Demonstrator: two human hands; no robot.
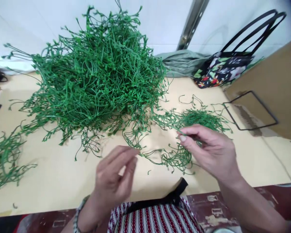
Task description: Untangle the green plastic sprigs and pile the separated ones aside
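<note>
Left hand: thumb and fingers curled toward one another, fingertips close together at the end of a loose stem; whether they grip it cannot be told (115, 173)
Right hand: thumb and forefinger pinched on a thin stem (175, 128), the other fingers bent in (212, 150)
Big pile: a tall, tangled heap of green stems with small knobby tips, beyond the hands and mostly to the left, reaching up in front of the white wall (97, 71)
Small pile: green stems lying more closely together, just beyond the right hand (201, 119)
Near clump: curly stems between the two hands, nearer the right one (177, 158)
Left clump: loose stems at the far left, apart from the left hand (6, 158)
Surface: pale, flat, under all the stems (70, 181)
Bag: black with a flower print, handles upright, at the back right (223, 71)
Cloth: grey-green, crumpled, between the big pile and the bag (184, 61)
Cardboard: brown, slanting up at the right, with a torn patch inside a dark outline (276, 77)
Wrist: a patterned band on the left one (78, 215)
Clothing: red-and-white striped, below the surface's near edge, a black strap across its top (152, 220)
</note>
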